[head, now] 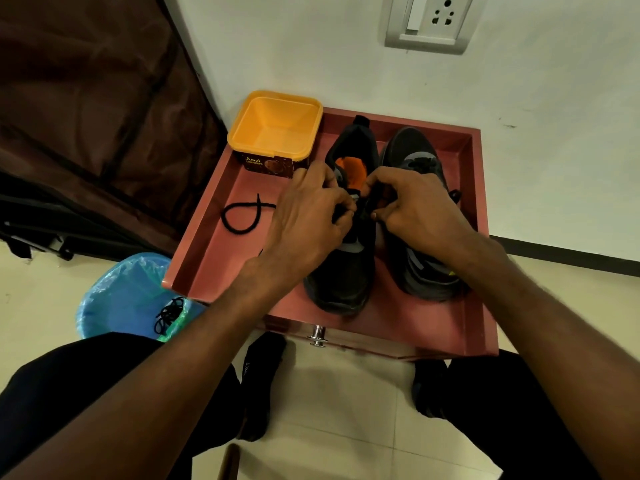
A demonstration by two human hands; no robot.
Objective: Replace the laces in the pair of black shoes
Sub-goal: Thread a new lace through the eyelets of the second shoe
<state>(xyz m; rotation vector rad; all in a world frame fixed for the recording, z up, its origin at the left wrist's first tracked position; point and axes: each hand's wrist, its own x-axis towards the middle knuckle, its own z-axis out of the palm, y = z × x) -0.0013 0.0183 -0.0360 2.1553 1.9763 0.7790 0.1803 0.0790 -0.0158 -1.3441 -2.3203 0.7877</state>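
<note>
Two black shoes stand side by side on a reddish table top (221, 258). The left shoe (346, 278) has an orange lining and its toe points toward me. The right shoe (419, 271) points the same way, with a lace showing near its far end. My left hand (304, 220) and my right hand (412, 209) meet over the left shoe's eyelets, and both pinch a black lace (242, 216). The lace's free end loops on the table left of my left hand. How the lace runs under my fingers is hidden.
An empty yellow tub (277, 129) stands at the table's far left corner. A blue-lined bin (124, 299) on the floor at the left holds a bundle of black laces (169, 313). A white wall with a socket rises behind. A drawer knob (318, 336) sticks out toward my legs.
</note>
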